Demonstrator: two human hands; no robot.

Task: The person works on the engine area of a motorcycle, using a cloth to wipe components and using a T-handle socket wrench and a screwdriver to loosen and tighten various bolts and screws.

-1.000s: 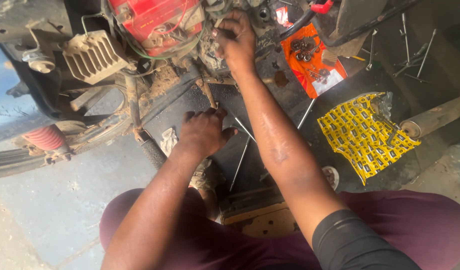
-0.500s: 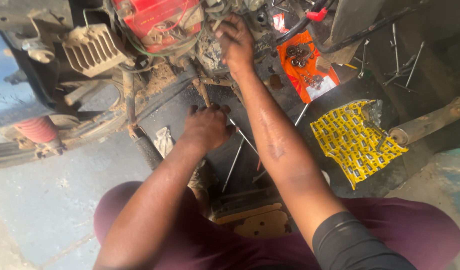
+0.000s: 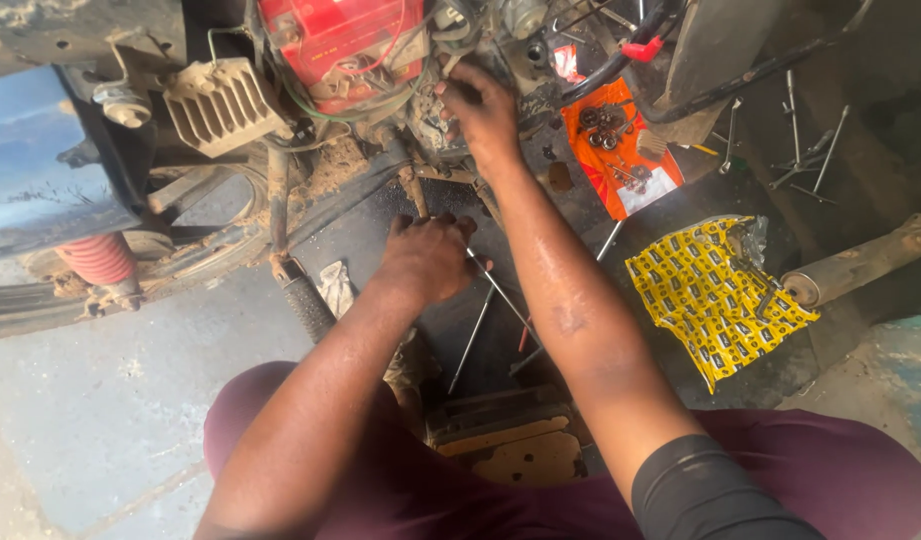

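Observation:
My left hand [image 3: 425, 262] is closed around a thin metal rod [image 3: 502, 298], low beside the motorcycle frame, knuckles up. The rod's end sticks out to the right of my fingers, above a dark mat [image 3: 460, 330]. My right hand [image 3: 483, 112] reaches further in and grips a greasy engine part [image 3: 430, 125] just under the red battery [image 3: 340, 35]. My fingers hide what they hold there. Both forearms stretch out from my lap.
A grey finned part [image 3: 218, 105], a red shock spring [image 3: 98, 258] and a tyre [image 3: 130, 290] lie to the left. An orange sheet with small nuts and bearings [image 3: 615, 135], a yellow printed bag [image 3: 710, 290], loose long rods [image 3: 800, 150] and a metal pipe [image 3: 860, 262] lie to the right.
Both hands stay where they were: the left on the rod, the right on the engine part. Only the view has shifted slightly.

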